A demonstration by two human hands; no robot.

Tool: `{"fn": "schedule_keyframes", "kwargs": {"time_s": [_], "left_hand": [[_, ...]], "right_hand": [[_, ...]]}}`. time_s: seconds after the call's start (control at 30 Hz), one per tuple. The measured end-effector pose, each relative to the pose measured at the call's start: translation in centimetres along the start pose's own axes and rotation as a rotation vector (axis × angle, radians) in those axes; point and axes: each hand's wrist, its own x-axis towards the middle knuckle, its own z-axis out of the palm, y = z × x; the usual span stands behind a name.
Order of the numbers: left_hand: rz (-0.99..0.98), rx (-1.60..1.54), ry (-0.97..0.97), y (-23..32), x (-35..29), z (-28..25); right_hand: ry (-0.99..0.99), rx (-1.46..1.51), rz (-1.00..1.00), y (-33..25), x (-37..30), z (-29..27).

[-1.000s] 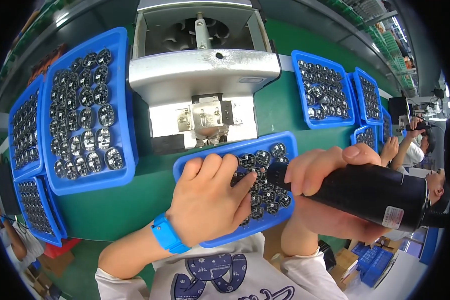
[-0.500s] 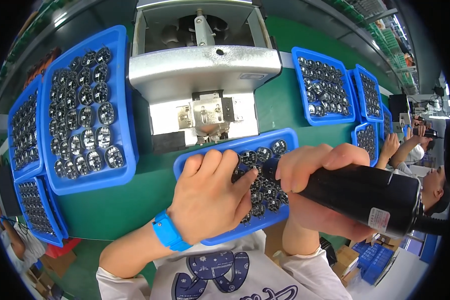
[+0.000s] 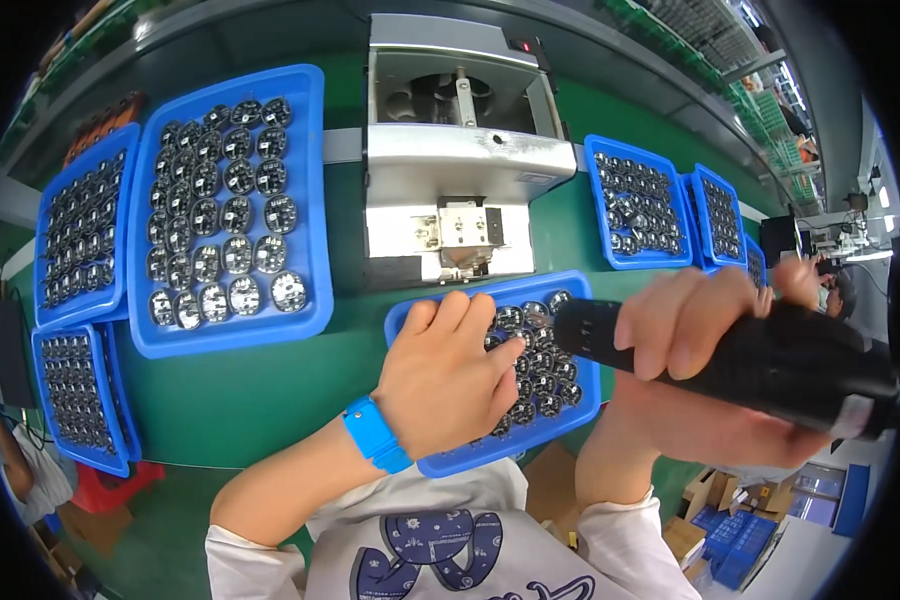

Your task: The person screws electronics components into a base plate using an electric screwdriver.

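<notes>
My left hand (image 3: 448, 378), with a blue strap (image 3: 375, 436) at its wrist, rests over the left side of a blue tray (image 3: 456, 458). Its fingers are apart. The index fingertip is beside the small round black parts (image 3: 542, 362) with silvery details that fill the tray in rows; I see nothing held, though the palm hides what lies beneath. A thick black cylindrical power screwdriver (image 3: 770, 365) is wrapped in the fingers of my right hand (image 3: 695, 340). It lies nearly level over the tray's right edge, its nose pointing left. Motion blurs the hand, and no bit shows.
Behind the tray stands a silver machine (image 3: 470, 155) with a metal fixture (image 3: 465, 227). A large blue tray (image 3: 315, 200) of similar parts lies left, with other filled trays beyond. More blue trays (image 3: 600, 205) sit at the right. Cartons (image 3: 685, 540) stand lower right.
My right hand has raised the screwdriver and drawn it back to the right, its nose away from the parts. The left hand keeps its place on the tray. The whole view has shifted.
</notes>
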Motion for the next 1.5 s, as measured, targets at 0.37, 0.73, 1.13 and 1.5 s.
{"fn": "schedule_keyframes", "kwargs": {"time_s": [0.37,0.73,1.13,1.5], "left_hand": [[-0.013,-0.077,0.027,-0.5,-0.2,0.1],[-0.001,-0.089,0.011,-0.5,0.1,0.0],[-0.057,-0.079,-0.056,0.0,0.8,0.0],[-0.087,-0.117,-0.084,-0.1,0.8,-0.2]], "right_hand": [[0.003,0.092,0.189,4.3,4.9,5.1],[0.161,-0.145,0.015,-0.9,-0.8,0.2],[0.185,-0.078,0.074,1.5,-5.6,-1.5],[0.212,-0.072,0.074,2.8,-5.8,-1.1]]}}
